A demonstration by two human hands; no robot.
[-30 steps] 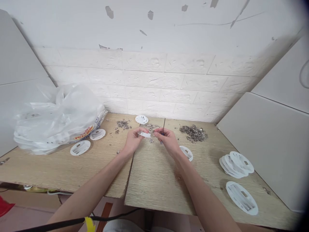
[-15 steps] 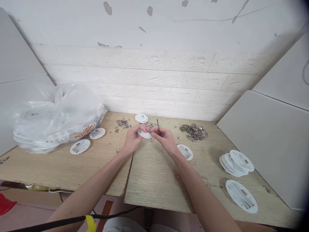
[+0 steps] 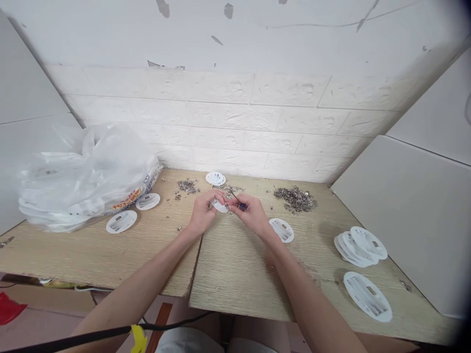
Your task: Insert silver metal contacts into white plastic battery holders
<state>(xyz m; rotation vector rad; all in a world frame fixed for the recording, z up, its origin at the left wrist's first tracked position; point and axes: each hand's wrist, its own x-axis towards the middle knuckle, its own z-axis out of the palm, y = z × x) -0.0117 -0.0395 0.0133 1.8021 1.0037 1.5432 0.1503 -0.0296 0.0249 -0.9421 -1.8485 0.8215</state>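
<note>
Pinched in my left hand [image 3: 204, 210] is a white oval plastic piece [image 3: 221, 206], held above the table near its middle seam. My right hand [image 3: 250, 212] grips a thin screwdriver-like tool [image 3: 235, 198] with a blue handle mostly hidden in the fingers; its dark shaft leans up and to the left. The fingertips of both hands are close together at the right side of the piece. Whether a small metal part is between them is too small to tell. Small metal parts [image 3: 232, 189] lie just behind the hands.
A plastic bag [image 3: 91, 171] of white pieces sits at the left. Metal parts form a pile [image 3: 295, 199] at the back right. Stacked oval pieces [image 3: 360, 246] and a single one [image 3: 368, 297] lie at the right. A black cable [image 3: 176, 325] crosses the front.
The tool in my right hand has tipped from nearly upright to slanting left, towards the white piece. My left hand still holds the piece in about the same place.
</note>
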